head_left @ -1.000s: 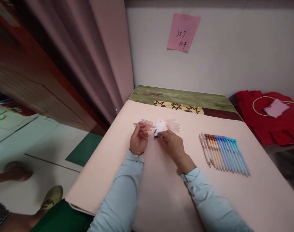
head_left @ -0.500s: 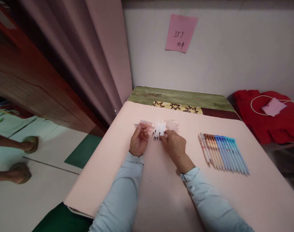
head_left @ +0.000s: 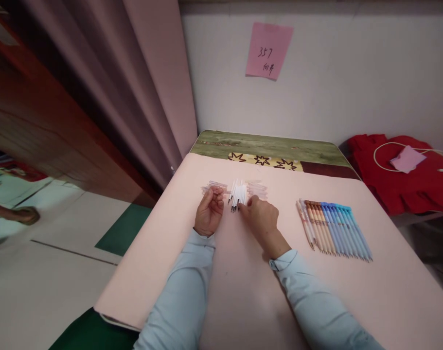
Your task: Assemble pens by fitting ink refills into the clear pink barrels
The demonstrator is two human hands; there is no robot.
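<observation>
My left hand rests on the pink table cover, fingers curled round a clear pinkish pen barrel. My right hand lies just right of it, its fingertips pinching at the near ends of a small bundle of white pen refills with dark tips. More clear pen parts lie beyond the right hand. A neat row of finished pens, orange ones to the left and blue ones to the right, lies further right on the cover.
The table's green wooden end meets a white wall bearing a pink note. A red cloth with a white cord sits at right. A curtain hangs left. Another person's sandalled foot is on the floor.
My right hand's fingers have shifted slightly left onto the refill bundle. The other person's feet on the floor have moved left, mostly out of view. My view has drifted slightly.
</observation>
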